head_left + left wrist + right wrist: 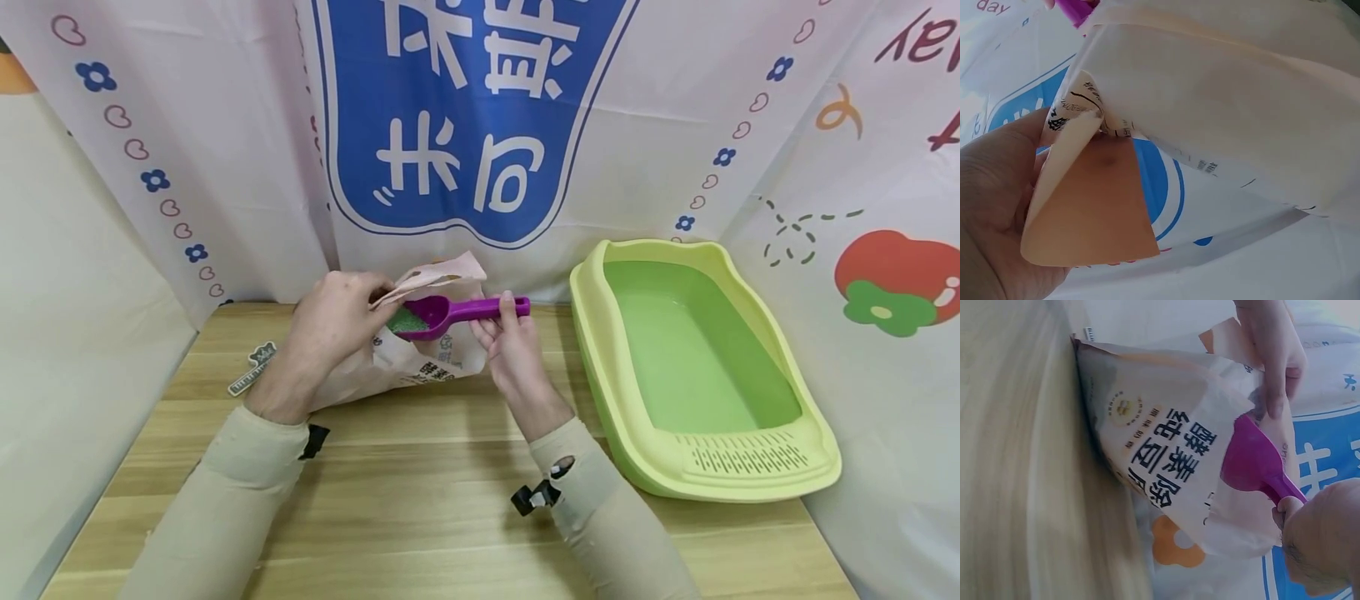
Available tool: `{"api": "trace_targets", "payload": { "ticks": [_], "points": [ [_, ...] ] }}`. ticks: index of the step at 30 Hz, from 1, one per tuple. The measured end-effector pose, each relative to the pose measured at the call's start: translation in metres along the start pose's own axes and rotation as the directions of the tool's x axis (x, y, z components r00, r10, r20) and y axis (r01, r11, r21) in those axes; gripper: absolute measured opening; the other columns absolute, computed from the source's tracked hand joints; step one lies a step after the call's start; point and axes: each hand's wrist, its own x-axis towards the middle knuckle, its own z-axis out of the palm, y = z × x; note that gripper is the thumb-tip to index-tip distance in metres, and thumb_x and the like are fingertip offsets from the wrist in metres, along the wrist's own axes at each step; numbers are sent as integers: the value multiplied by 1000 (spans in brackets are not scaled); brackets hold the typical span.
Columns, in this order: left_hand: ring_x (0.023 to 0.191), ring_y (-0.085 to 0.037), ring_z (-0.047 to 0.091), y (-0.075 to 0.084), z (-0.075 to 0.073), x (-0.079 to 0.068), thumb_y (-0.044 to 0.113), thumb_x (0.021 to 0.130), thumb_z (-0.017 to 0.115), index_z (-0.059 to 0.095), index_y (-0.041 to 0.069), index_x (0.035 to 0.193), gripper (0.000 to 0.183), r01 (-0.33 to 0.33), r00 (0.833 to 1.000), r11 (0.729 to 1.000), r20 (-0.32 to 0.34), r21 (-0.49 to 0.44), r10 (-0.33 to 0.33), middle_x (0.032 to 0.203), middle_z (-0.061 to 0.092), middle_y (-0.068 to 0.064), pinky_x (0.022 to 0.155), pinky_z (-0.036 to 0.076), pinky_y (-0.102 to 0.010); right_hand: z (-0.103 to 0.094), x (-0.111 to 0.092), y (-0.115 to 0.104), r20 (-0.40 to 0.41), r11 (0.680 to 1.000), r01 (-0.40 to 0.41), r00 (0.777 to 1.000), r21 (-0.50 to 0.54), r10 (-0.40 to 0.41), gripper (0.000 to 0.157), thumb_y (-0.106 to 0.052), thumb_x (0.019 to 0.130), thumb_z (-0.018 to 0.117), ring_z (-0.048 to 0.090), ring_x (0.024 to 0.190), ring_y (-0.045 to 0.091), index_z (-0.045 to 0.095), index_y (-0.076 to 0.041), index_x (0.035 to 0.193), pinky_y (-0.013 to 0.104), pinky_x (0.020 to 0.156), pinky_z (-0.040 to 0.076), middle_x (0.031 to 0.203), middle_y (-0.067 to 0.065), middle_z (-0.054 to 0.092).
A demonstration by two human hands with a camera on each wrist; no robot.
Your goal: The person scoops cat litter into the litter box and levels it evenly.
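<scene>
Left grip (330,329): I pinch the bag (397,368) edge
Right grip (516,354): I hold the scoop (450,317), bag's mouth
Tub (690,350): right of bag

Your head camera looks forward and down over the wooden tabletop (405,492), while both wrist views face the same printed bag (1172,440) from close up.

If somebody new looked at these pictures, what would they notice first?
Probably the big green tray on the right side of the table. Next, the purple scoop in the right hand, at the open mouth of the pale bag that the left hand grips. Behind them, a blue patch stands out on the white cloth.
</scene>
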Motion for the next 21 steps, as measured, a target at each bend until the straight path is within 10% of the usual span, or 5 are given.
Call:
{"api": "trace_targets", "payload": {
  "ticks": [21],
  "points": [
    [82,-34,78,-14,2,3,30,105,62,80,10,109,27,5,992,1000,-123,-10,-6,98,82,-15,71,61,-52,-12,5,-28,-61,999,40,997,13,-40,37,-34,110,53,76,117,31,52,-1,127,35,96,63,127,25,73]
  ]
}}
